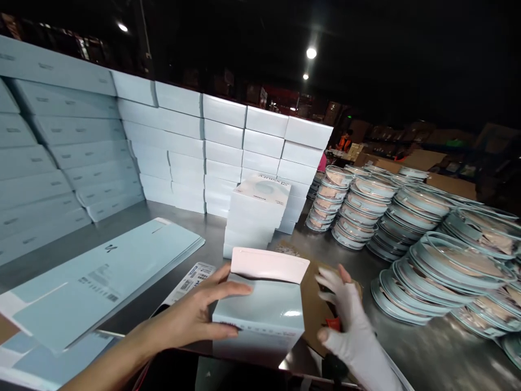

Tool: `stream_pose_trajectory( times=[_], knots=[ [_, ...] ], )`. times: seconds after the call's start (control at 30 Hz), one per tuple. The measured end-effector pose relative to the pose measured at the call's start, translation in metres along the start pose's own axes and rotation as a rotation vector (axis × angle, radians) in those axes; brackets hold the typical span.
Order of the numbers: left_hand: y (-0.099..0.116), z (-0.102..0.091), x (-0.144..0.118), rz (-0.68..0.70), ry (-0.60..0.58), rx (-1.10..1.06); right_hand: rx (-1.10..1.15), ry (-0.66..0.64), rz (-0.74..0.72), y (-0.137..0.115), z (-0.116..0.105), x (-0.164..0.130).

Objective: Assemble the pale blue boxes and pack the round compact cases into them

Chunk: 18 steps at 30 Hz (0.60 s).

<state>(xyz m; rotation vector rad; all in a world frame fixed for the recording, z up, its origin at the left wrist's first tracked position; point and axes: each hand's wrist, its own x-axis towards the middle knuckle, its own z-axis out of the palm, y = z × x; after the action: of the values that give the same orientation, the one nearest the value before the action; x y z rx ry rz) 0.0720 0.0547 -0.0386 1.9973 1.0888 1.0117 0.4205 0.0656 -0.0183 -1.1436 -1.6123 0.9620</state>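
My bare left hand [199, 312] grips the left side of a pale blue carton [260, 315] that stands at the near edge of the steel table [195, 233], its white top flap [268, 264] open and pointing away from me. My right hand [345, 320], in a white glove, hovers just right of the carton with its fingers spread, holding nothing I can see. A small red object [332, 323] shows beside the glove's thumb. A brown cardboard sheet [311, 304] lies under the carton.
Flat unfolded blue cartons [101, 279] lie at the left. A short stack of closed boxes [256, 214] stands behind the carton, and a wall of stacked boxes [163, 146] lines the back. Stacks of round clear-lidded cases [427, 239] fill the right side.
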Motion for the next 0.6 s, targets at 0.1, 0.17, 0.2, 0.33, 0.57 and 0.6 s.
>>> stream_pose_trajectory(
  times=[0.1,0.17,0.2,0.33,0.57,0.6],
  knots=[
    [-0.010,0.013,-0.002,0.076,0.059,-0.072,0.053,-0.267,-0.210,-0.006,0.031,0.011],
    [-0.016,0.023,-0.002,0.188,0.191,-0.198,-0.003,-0.281,-0.326,0.001,0.037,0.009],
    [-0.018,0.028,-0.002,0.256,0.255,-0.243,-0.023,-0.286,-0.359,0.004,0.037,0.007],
    [-0.014,0.025,0.000,0.367,0.219,-0.165,-0.108,-0.332,-0.455,-0.002,0.041,0.002],
    [0.010,-0.001,0.006,0.234,-0.023,-0.059,-0.316,-0.315,-0.709,-0.013,0.054,0.007],
    [0.010,-0.001,0.007,0.208,0.022,-0.132,-0.320,-0.260,-0.660,-0.004,0.051,0.004]
  ],
)
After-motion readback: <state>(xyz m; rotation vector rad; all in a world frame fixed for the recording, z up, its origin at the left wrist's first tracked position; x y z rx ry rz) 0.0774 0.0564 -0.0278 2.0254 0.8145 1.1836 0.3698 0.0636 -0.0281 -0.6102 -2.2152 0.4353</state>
